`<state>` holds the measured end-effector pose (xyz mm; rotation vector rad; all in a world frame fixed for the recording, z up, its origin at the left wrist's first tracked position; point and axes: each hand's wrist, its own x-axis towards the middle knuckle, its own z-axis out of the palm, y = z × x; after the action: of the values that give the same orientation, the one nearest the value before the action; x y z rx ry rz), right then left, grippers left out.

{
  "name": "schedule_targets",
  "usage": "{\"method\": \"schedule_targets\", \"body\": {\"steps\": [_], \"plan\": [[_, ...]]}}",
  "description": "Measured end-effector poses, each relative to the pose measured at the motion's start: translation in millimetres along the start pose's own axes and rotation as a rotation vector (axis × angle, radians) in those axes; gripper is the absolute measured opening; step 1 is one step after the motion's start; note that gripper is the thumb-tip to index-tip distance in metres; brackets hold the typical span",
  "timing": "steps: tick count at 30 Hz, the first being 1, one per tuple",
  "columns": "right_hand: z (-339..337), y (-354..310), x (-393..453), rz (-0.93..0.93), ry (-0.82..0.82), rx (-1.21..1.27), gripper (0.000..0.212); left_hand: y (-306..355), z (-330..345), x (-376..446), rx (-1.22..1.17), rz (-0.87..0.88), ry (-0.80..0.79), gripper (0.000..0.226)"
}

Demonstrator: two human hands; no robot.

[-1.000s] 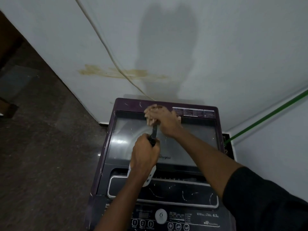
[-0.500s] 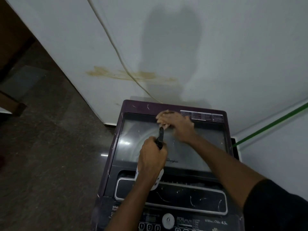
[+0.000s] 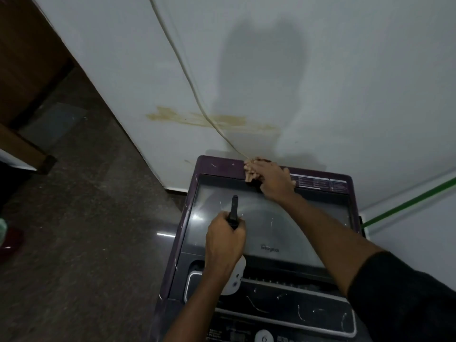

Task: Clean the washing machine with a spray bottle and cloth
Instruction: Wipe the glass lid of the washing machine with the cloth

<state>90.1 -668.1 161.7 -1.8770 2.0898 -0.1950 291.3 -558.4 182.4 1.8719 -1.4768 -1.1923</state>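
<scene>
A purple top-load washing machine (image 3: 217, 166) with a grey glass lid (image 3: 278, 225) stands against the wall. My left hand (image 3: 225, 240) grips a spray bottle above the lid; its black nozzle (image 3: 234, 208) points toward the far edge and its white body (image 3: 236, 277) shows below my wrist. My right hand (image 3: 274, 181) presses a crumpled tan cloth (image 3: 250, 169) onto the purple rim at the machine's far edge. Most of the cloth is hidden under my fingers.
A pale cable (image 3: 187, 77) runs down the white wall (image 3: 320, 70) to the machine's back edge. A yellow-brown stain (image 3: 197, 118) marks the wall. A green pipe (image 3: 407, 203) crosses at right. Dark stone floor (image 3: 86, 218) lies to the left, with wooden furniture (image 3: 22, 144).
My right hand with the cloth has slid from the lid's far part up onto the purple back rim. The left hand with the bottle has stayed over the lid.
</scene>
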Motion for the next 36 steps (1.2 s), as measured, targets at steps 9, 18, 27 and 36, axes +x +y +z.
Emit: {"method": "schedule_targets", "body": {"steps": [9, 18, 27, 36], "plan": [[26.3, -32.2, -8.6, -0.057, 0.040, 0.043, 0.090, -6.1, -39.4, 20.4, 0.161, 0.012, -0.044, 0.015], [6.0, -43.1, 20.2, 0.133, -0.027, 0.103, 0.080, -20.2, -74.6, 6.5, 0.351, 0.055, -0.063, 0.019], [14.6, -96.6, 34.9, -0.075, -0.056, 0.164, 0.079, -26.7, -86.4, 0.3, 0.346, 0.096, -0.097, 0.006], [13.9, -54.7, 34.7, -0.029, 0.000, 0.069, 0.080, -44.4, -116.7, 4.3, 0.241, 0.087, -0.041, 0.008]]}}
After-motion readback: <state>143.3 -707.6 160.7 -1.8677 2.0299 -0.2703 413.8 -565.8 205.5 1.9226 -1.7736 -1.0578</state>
